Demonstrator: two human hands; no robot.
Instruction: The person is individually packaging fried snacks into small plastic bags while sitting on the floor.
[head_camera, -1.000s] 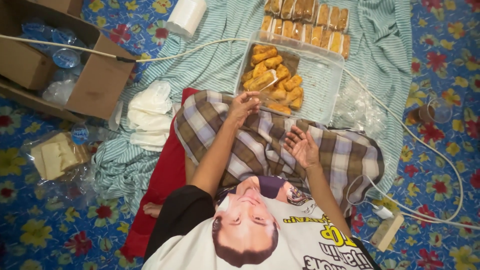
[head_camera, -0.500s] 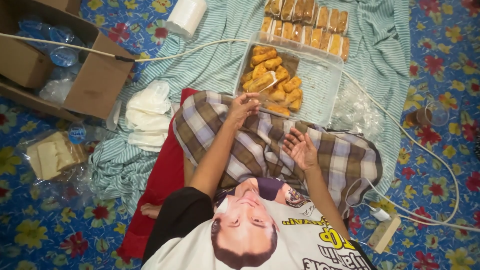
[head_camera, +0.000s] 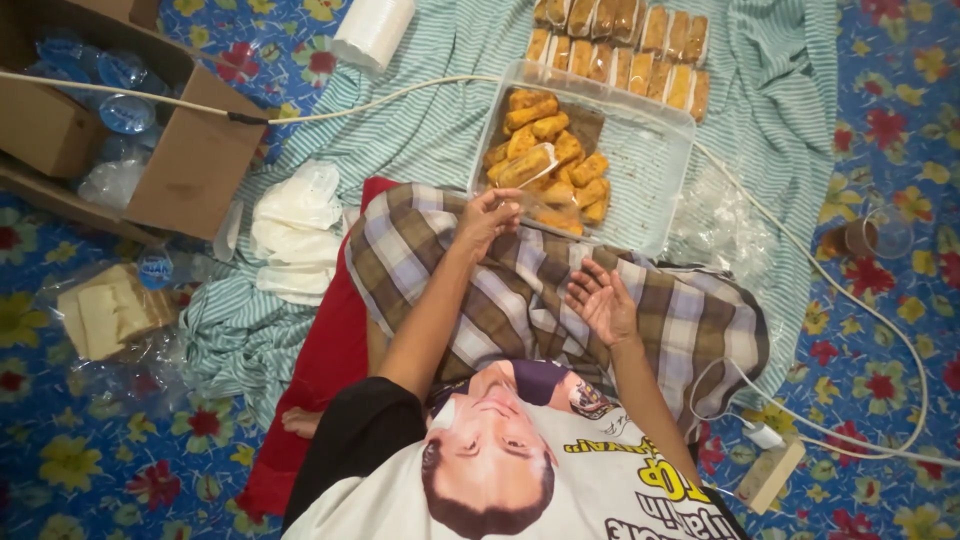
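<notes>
The left hand (head_camera: 487, 215) is pinching a clear plastic wrapper (head_camera: 528, 168) with a golden roll inside, raised just over the near edge of the clear tray (head_camera: 650, 150). The right hand (head_camera: 603, 300) is resting open, palm up, on the checked cloth (head_camera: 520, 290), holding nothing. Far beyond the tray, 1 row of wrapped rolls (head_camera: 620, 45) is lying on the striped sheet (head_camera: 440, 130). A cardboard box (head_camera: 150, 140) is sitting at far left.

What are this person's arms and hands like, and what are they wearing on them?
Both arms are bare from the short sleeves down. The left hand and the right hand wear no gloves; no rings, watch or bracelets show. The left sleeve is black; the right one looks white, like the shirt front, which carries a printed picture and yellow lettering.
</notes>
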